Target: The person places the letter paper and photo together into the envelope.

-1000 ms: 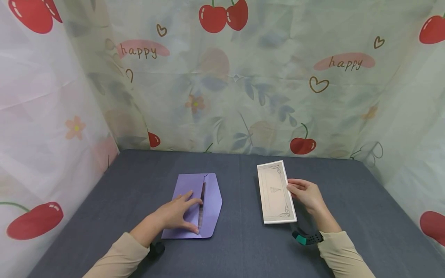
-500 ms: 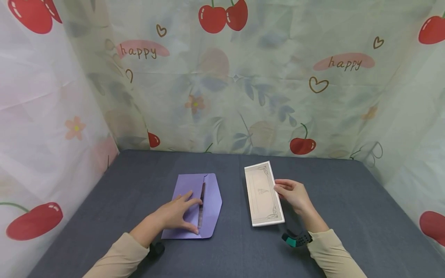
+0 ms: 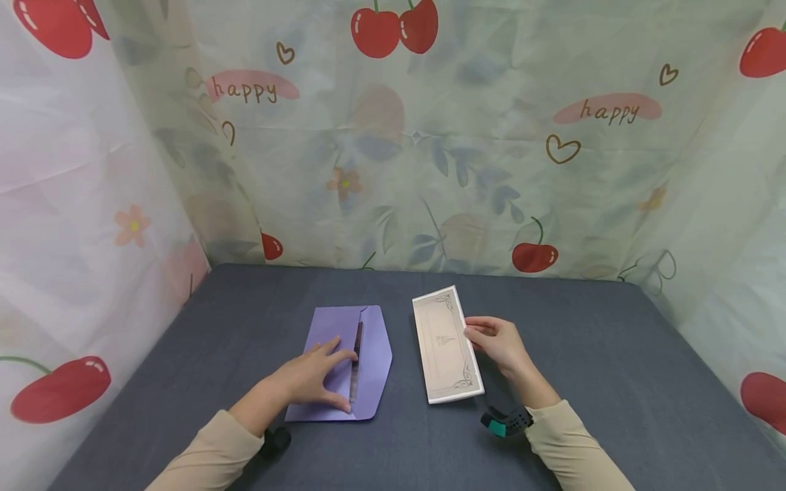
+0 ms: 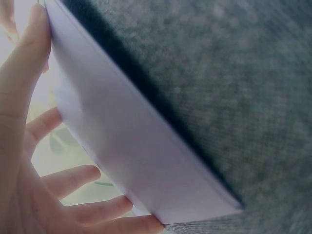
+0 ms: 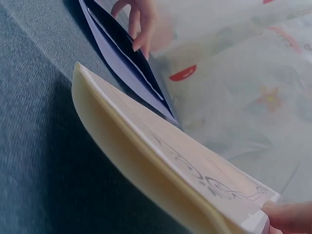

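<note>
A purple envelope (image 3: 328, 327) lies on the table with its pointed flap spread out to the right. Its mouth gapes as a narrow dark slit. My left hand (image 3: 310, 375) rests on it with spread fingers, thumb and fingertips at the slit's edge; the left wrist view shows these fingers (image 4: 73, 181) fairly straight along the pale envelope (image 4: 126, 141). To the right, my right hand (image 3: 500, 344) pinches the right edge of a folded cream card (image 3: 445, 344) with a scrollwork border. In the right wrist view the card's (image 5: 195, 161) lower leaf hangs slightly apart.
The dark grey cloth-covered table (image 3: 583, 341) runs to a patterned curtain (image 3: 417, 204) at the back and sides. A black band with a green patch (image 3: 500, 424) is on my right wrist. A black wrist camera (image 3: 278, 438) sits under my left wrist.
My right hand has carried the card leftward, closer to the envelope, and the card leans slightly more. The left hand and envelope have stayed in place.
</note>
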{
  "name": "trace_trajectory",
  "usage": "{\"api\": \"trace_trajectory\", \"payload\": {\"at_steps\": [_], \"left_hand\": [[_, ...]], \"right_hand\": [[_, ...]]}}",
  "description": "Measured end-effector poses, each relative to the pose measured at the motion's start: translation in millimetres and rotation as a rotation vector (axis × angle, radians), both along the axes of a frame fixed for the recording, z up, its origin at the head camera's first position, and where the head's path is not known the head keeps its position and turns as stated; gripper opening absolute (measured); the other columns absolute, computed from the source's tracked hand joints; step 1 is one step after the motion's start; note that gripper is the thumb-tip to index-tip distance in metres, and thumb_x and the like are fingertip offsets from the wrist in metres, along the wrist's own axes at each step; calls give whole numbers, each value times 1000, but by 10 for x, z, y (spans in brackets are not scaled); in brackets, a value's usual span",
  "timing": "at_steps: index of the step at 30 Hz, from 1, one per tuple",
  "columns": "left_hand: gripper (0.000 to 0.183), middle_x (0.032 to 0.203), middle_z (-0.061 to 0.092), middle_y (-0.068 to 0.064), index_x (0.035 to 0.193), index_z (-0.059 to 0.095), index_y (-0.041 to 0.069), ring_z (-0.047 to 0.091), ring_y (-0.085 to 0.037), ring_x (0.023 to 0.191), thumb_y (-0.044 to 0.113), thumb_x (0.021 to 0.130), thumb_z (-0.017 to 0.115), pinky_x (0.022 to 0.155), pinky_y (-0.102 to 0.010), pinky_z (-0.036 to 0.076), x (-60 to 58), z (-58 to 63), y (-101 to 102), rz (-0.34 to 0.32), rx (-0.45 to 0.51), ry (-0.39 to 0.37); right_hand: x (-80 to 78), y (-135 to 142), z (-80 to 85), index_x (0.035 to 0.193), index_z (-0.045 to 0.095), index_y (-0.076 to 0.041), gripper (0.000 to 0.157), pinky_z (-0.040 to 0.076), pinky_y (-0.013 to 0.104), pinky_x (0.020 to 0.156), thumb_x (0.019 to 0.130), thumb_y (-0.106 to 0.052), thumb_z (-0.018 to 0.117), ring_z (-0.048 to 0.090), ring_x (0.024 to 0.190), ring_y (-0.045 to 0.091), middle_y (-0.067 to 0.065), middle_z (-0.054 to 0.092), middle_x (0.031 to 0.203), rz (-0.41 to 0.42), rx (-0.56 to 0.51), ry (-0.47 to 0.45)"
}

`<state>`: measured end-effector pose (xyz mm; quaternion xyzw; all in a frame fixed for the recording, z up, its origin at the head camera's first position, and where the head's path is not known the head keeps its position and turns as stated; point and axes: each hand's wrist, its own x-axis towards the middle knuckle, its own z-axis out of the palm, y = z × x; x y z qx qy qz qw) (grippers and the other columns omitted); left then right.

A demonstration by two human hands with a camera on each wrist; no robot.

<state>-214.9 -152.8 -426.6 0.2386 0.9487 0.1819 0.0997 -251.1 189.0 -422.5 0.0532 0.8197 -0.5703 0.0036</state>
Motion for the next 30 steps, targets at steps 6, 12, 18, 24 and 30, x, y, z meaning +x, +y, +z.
{"api": "trace_trajectory", "payload": {"at_steps": [6, 12, 18, 24, 30], "left_hand": [[77, 148, 31, -25, 127, 49, 26, 33, -53, 131, 56, 62, 78, 98, -64, 35, -1, 2, 0, 0, 0, 0], [77, 149, 31, -24, 127, 49, 26, 33, -53, 131, 56, 62, 78, 97, -64, 35, 0, 0, -2, 1, -1, 3], [77, 148, 30, -25, 127, 49, 26, 33, -54, 130, 56, 62, 78, 98, -64, 35, -7, -11, -2, -3, 0, 8], [77, 148, 30, -26, 127, 49, 25, 33, -54, 130, 56, 62, 78, 98, -64, 35, -12, -19, 7, -8, 2, 10], [77, 149, 30, -25, 128, 50, 25, 33, -52, 131, 55, 63, 78, 98, -64, 35, -3, -4, 11, 6, -4, -5]], "right_hand": [[-1, -102, -5, 118, 60, 5, 32, 54, 23, 68, 88, -6, 62, 62, 74, 4, 19, 68, 103, 17, -22, 5], [0, -240, -12, 115, 62, 4, 30, 52, 22, 65, 87, -5, 63, 61, 72, 5, 18, 69, 100, 23, -32, -4], [-11, -371, -50, 114, 63, 3, 29, 54, 26, 67, 86, -4, 63, 62, 72, 6, 18, 69, 100, 31, -37, -11], [-2, -473, -51, 113, 63, 4, 29, 54, 27, 67, 85, -4, 64, 62, 72, 6, 19, 69, 100, 49, -64, -8], [-15, -563, -82, 111, 64, 4, 27, 55, 28, 67, 85, -4, 64, 63, 72, 7, 19, 69, 99, 51, -74, -10]]}}
